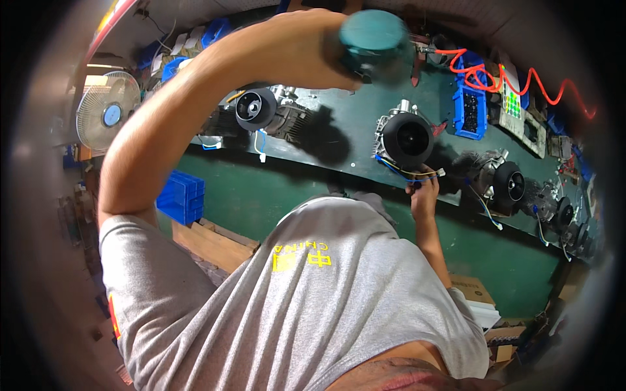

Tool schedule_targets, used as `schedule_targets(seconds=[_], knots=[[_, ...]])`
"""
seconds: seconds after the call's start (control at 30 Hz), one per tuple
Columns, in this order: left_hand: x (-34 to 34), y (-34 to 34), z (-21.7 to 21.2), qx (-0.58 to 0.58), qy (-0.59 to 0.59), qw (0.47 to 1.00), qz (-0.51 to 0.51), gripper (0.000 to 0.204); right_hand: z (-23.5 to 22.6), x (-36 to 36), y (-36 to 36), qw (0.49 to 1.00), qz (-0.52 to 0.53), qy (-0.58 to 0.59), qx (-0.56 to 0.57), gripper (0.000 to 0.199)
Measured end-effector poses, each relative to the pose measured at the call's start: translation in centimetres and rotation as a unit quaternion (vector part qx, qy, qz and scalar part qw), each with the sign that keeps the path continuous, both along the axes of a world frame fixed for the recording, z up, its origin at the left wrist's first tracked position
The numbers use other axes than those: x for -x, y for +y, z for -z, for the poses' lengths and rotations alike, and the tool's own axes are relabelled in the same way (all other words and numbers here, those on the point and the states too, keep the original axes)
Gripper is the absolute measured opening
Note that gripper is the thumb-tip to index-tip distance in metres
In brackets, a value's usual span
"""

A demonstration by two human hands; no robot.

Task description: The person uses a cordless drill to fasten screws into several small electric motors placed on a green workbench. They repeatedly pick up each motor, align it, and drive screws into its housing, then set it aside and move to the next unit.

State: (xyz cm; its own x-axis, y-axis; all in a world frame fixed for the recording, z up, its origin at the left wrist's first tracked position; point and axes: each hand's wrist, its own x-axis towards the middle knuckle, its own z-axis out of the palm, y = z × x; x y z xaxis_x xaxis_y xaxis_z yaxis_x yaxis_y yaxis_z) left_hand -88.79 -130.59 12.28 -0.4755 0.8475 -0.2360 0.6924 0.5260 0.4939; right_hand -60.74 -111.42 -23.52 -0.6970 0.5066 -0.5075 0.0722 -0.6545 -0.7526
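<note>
My left arm reaches up across the bench, and my left hand (326, 55) grips a rounded teal power tool (373, 32), which is blurred; its working end cannot be made out. In front of me on the bench sits a motor unit (407, 139), a black round fan wheel on a silver finned metal body. Blue and yellow wires (407, 174) run from it to a white connector (441, 173). My right hand (424, 190) is at the bench's front edge, its fingers closed on these wires near the connector.
A similar motor unit (256, 109) stands to the left; several more line the bench (352, 150) rightward, wires hanging over its edge. Behind are a blue bin (469, 112) of small dark parts and a red coiled hose (479, 78). A fan (111, 112) stands far left.
</note>
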Motion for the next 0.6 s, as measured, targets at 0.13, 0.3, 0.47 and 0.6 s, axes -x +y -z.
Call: schedule_targets(seconds=[0.13, 0.3, 0.47, 0.6], knots=[[-1.0, -4.3, 0.2, -0.095, -0.077, 0.988, -0.089, 0.038, 3.9, -3.0, 0.0, 0.995, -0.097, -0.022, 0.0, 0.013], [-2.5, -8.9, 1.4, -0.147, -0.08, 0.975, -0.148, 0.034, 1.6, -2.2, -4.1, 0.982, -0.149, -0.067, 0.1, 0.017], [-2.4, -15.8, 3.4, -0.173, -0.13, 0.955, -0.205, 0.03, -2.7, 2.7, -9.9, 0.971, -0.15, -0.013, 0.188, 0.022], [-1.1, -23.1, 6.2, -0.221, -0.199, 0.932, -0.209, 0.029, -6.8, 7.6, -15.0, 0.984, -0.137, -0.029, 0.113, 0.023]])
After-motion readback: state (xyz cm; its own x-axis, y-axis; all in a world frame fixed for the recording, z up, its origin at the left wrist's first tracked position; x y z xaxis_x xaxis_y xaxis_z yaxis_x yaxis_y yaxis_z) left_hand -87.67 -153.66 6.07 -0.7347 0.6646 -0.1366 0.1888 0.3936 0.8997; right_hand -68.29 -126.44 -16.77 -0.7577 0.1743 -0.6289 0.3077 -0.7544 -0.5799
